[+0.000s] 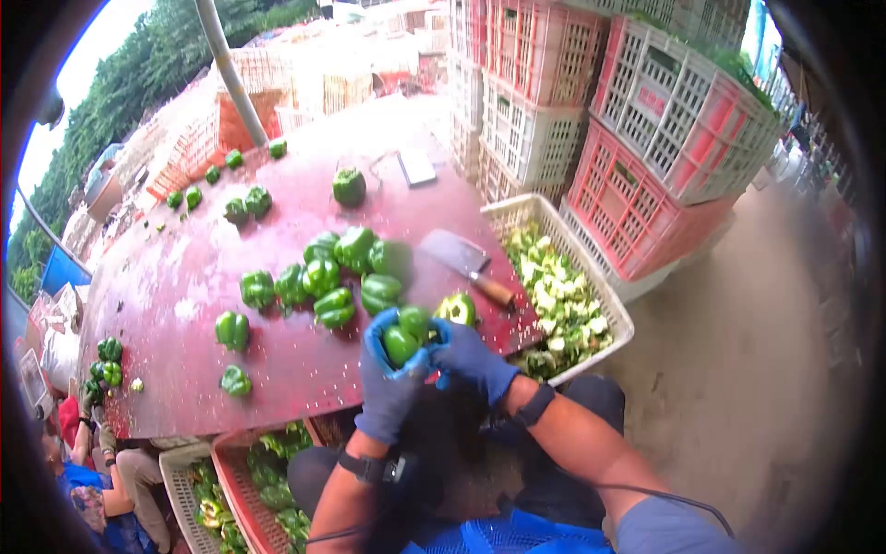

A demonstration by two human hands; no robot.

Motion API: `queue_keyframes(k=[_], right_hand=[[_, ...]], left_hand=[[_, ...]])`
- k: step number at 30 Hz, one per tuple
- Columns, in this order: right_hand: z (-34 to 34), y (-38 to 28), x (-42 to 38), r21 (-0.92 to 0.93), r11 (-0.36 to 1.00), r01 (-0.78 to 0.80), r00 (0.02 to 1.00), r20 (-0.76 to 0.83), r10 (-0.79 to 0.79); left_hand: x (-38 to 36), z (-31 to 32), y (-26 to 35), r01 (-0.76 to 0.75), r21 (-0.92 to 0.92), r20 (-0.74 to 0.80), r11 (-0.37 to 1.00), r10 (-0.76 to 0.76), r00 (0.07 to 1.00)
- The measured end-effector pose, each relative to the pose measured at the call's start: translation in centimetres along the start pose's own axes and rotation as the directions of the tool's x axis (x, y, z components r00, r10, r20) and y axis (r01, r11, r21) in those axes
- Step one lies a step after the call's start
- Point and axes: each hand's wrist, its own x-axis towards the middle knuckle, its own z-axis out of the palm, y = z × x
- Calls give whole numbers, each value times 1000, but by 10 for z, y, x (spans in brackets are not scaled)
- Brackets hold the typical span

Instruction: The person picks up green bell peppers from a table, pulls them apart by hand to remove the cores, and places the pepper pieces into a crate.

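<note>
My left hand [392, 374], in a blue-grey work glove, is wrapped round a green bell pepper [401, 345] at the table's near edge. My right hand [469, 355], gloved the same way, presses its bent fingers against the pepper's right side. Just behind the right hand, a cut bell pepper [456, 308] shows its pale inside. Beyond it a cleaver [455, 254] with a wooden handle lies on the red table [175, 342]. Several whole bell peppers [321, 277] are grouped left of the cleaver.
A white crate [620, 309] of pepper scraps stands at the table's right side, below stacked crates [637, 198]. A red crate [226, 466] and a white crate [175, 471] of peppers sit below the near edge. Another person [111, 494] works at the left.
</note>
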Motion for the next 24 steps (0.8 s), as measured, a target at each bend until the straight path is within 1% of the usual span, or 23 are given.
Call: queue_keyframes(k=[1, 2, 3, 4, 5, 6, 8, 9, 11, 12, 13, 14, 15, 16, 17, 18, 19, 20, 21, 22, 23, 24], right_hand=[[-4, 12, 1, -8, 997, 71, 997, -3, -71], [-3, 5, -2, -15, 991, 134, 991, -5, -134], [-6, 7, -1, -26, 989, 143, 990, -2, -143], [-12, 13, 1, -184, 953, 242, 970, 21, -242], [-12, 11, 1, -330, 883, 334, 941, 60, -333], [-9, 9, 0, -329, 883, 336, 940, 66, -334], [-4, 6, -6, -127, 980, 153, 988, 16, -152], [-2, 9, -7, -126, 981, 148, 989, 18, -147], [1, 18, -2, -308, 928, 211, 975, 1, -221], [2, 23, 1, -396, 887, 237, 966, -2, -259], [1, 30, 5, -395, 888, 235, 966, -2, -257], [2, 31, 9, -486, 846, 218, 962, -37, -269], [3, 34, 8, -571, 799, 191, 958, -69, -279], [2, 39, 6, -566, 806, 175, 963, -71, -259], [5, 21, 1, -555, 815, 167, 955, -114, -273], [7, 5, -4, -544, 825, 153, 947, -156, -279], [7, -10, -6, -547, 821, 166, 952, -129, -278], [6, -16, -7, -546, 820, 174, 957, -104, -272], [4, -12, -5, -536, 832, 140, 967, -107, -231], [2, -7, -3, -417, 900, 124, 971, -136, -197], [2, -3, -2, -289, 951, 113, 972, -166, -167], [0, -5, 0, -283, 953, 104, 973, -170, -157]], left_hand=[[0, 3, 7, 6, 12, 4, 1000, -6, 1000], [-1, 4, 7, -16, 5, 0, 1000, 16, 1000], [-3, 4, 7, -104, 166, 41, 981, 98, 994], [-5, 5, 7, -188, 322, 92, 928, 167, 982], [-6, 8, 10, -281, 395, 98, 875, 264, 960], [-7, 7, 10, -280, 398, 94, 874, 264, 960], [-9, 6, 9, -169, 379, 68, 910, 155, 986], [-10, 4, 10, -164, 379, 67, 910, 150, 986], [-8, 1, 15, 23, 396, 31, 918, -38, 999], [-8, 1, 14, 26, 398, 30, 917, -42, 999], [-8, 2, 13, 72, 385, 4, 920, -80, 997], [-9, 3, 12, 121, 370, -22, 921, -121, 992], [-7, 2, 11, 131, 370, -22, 920, -132, 991], [-6, 1, 9, 140, 233, -29, 962, -138, 990], [-7, -2, 7, 160, 93, -37, 983, -158, 987], [-5, -5, 2, 159, 95, -44, 983, -156, 987], [-2, -9, -6, 171, 5, -33, 985, -171, 985], [1, -10, -1, 222, -119, -15, 968, -225, 974], [3, -8, 14, 303, -309, -19, 901, -325, 946], [4, -9, 13, 335, -308, -20, 891, -358, 934], [5, -13, 11, 342, -376, 15, 861, -363, 932], [9, -17, 10, 336, -443, 49, 831, -351, 935]])
